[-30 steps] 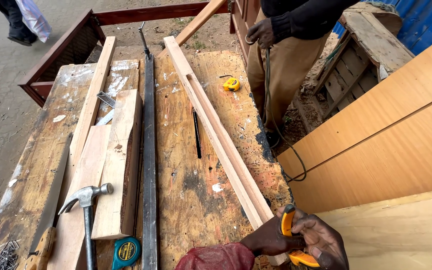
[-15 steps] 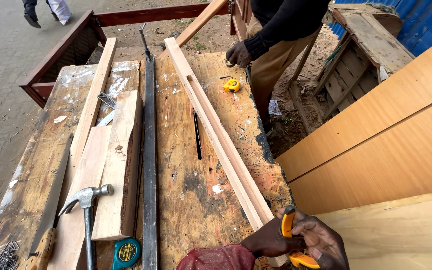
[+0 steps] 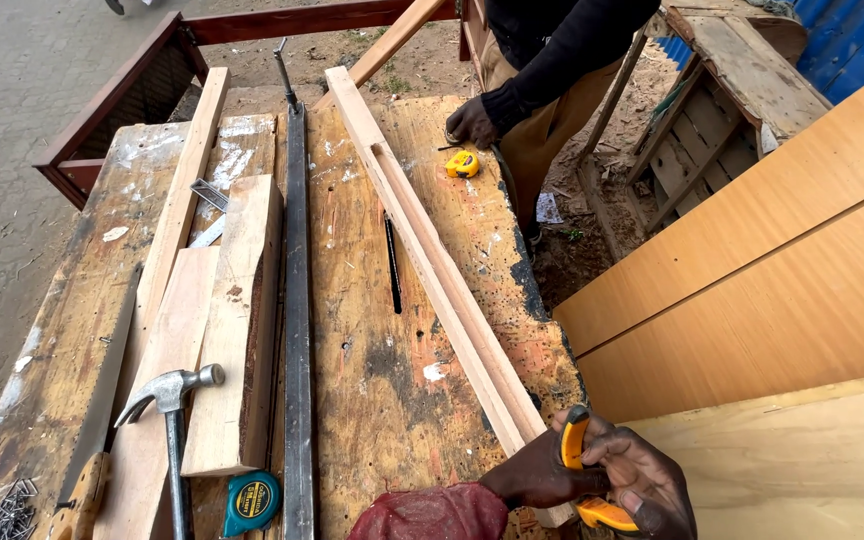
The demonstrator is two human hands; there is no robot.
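Fingers [image 3: 592,455] of both hands are closed at the near end of a long strip [image 3: 432,265]: the left hand [image 3: 542,478] clamps the strip itself, apparently to steady it, while the right hand [image 3: 642,480] wraps a yellow tool [image 3: 582,470]. From the left across the worn table [image 3: 372,400] lie nails [image 3: 12,510], a hammer [image 3: 172,400], planks [image 3: 237,320], a teal tape [image 3: 252,500], a steel bar [image 3: 297,300] and a pencil [image 3: 392,265]. Farther off, another person's hand [image 3: 472,122] rests near a yellow tape [image 3: 462,163]. At right, board panels [image 3: 752,290] lean outdoors over dirt.
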